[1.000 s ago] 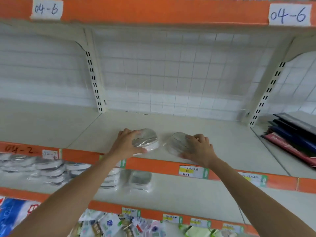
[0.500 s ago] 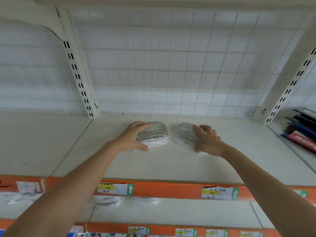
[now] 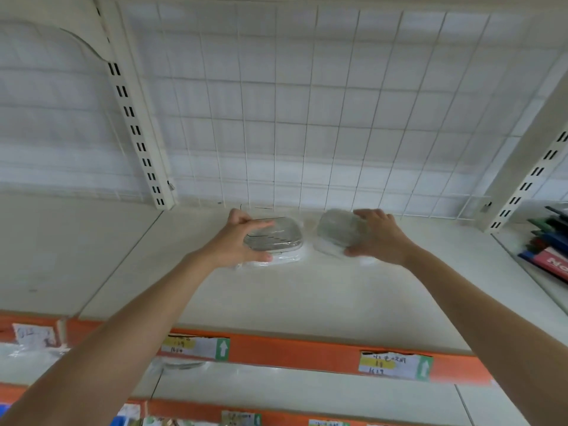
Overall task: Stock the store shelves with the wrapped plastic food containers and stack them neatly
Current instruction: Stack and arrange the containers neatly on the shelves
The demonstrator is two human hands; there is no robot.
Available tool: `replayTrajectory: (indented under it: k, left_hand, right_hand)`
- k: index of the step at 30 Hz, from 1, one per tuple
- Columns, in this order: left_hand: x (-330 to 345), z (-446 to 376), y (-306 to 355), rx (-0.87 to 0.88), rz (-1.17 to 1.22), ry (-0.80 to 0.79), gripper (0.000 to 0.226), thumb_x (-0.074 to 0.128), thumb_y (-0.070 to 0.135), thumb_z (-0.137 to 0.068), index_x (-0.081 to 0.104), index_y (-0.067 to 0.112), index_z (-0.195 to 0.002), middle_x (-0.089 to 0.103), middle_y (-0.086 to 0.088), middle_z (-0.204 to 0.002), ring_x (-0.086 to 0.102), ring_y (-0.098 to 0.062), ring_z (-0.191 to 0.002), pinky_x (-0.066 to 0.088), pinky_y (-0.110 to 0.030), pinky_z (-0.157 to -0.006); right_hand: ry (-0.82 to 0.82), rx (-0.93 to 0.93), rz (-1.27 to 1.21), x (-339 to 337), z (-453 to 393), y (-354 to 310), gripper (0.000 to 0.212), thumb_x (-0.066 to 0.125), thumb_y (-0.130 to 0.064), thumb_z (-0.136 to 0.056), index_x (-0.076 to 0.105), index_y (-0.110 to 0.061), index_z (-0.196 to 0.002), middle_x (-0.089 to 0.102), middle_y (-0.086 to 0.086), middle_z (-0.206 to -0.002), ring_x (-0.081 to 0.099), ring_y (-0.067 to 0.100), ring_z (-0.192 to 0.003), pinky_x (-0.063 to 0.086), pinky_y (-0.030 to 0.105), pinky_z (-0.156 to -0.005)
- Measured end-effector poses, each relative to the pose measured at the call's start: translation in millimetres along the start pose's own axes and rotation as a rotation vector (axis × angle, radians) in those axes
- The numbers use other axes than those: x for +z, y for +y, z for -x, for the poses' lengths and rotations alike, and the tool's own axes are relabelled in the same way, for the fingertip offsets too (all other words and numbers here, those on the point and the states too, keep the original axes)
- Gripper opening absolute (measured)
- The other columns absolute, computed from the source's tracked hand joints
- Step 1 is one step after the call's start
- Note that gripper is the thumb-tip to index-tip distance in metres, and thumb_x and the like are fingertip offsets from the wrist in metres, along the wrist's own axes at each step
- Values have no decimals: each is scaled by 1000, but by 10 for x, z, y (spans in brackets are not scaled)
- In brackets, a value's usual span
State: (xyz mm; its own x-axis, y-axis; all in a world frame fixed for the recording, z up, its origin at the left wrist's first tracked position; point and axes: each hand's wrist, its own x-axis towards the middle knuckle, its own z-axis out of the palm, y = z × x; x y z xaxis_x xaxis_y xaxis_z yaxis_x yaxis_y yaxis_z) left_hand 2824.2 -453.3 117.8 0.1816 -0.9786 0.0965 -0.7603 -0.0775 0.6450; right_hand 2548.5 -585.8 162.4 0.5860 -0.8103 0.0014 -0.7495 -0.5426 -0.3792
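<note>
Two clear wrapped plastic food containers sit side by side at the back of the cream shelf [image 3: 276, 299], close to the wire grid backing. My left hand [image 3: 238, 238] grips the left container [image 3: 278, 239] from its left side, thumb at the front and fingers over the top. My right hand [image 3: 376, 238] grips the right container [image 3: 336, 230] from its right side; this one is tilted with its lid facing left. A narrow gap separates the two containers.
A slotted upright [image 3: 138, 130] stands left of the containers and another [image 3: 531, 176] to the right. Stacked dark folders [image 3: 550, 241] lie on the neighbouring shelf at right. An orange shelf edge [image 3: 307, 352] with price labels runs below, and more wrapped goods show on lower shelves.
Both hands have carried the containers from the front edge of the shelf to its back near the grid. The camera has moved closer and tilted up.
</note>
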Motion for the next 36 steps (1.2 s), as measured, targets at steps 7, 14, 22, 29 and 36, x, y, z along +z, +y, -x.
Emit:
replayTrajectory:
  k: [7,14,22,29,36]
  left_hand:
    - [-152,116,70,-68,70,76,121,90,43,-53,19,26,-149,25,1,-144,27,-11,-135,26,-30,-113]
    - [-418,471,25,-204,127,117,105,88,32,-60,29,21,-146,42,3,-129,49,-13,-114,43,-23,-93]
    - [-366,474,227,-192,152,135,68,85,27,-67,57,23,-129,62,9,-118,59,-7,-105,45,-14,-83]
    - [-265,305,343,-286,43,198,39,83,28,-69,70,16,-104,69,5,-102,61,-8,-95,42,-20,-78]
    - [-131,207,386,-350,76,301,49,89,30,-59,70,9,-99,69,-1,-97,63,-14,-91,44,-20,-74]
  right_hand:
    - [-83,-300,-274,-277,-269,-631,92,86,-26,-64,34,-19,-139,35,-10,-121,34,16,-123,32,30,-102]
    - [-264,-455,-146,99,-477,-1102,89,83,-26,-69,33,-17,-142,37,-2,-137,34,18,-127,32,29,-103]
    - [-323,-471,-27,156,-526,-1043,91,74,-37,-78,19,-22,-149,17,-5,-155,13,21,-142,17,36,-113]
    - [-289,-169,-313,138,-393,-721,104,80,-40,-70,15,-24,-149,29,7,-150,38,26,-133,35,40,-108]
    - [-322,-92,-723,276,-317,-533,87,79,-6,-72,31,-21,-143,50,9,-128,58,29,-110,51,42,-93]
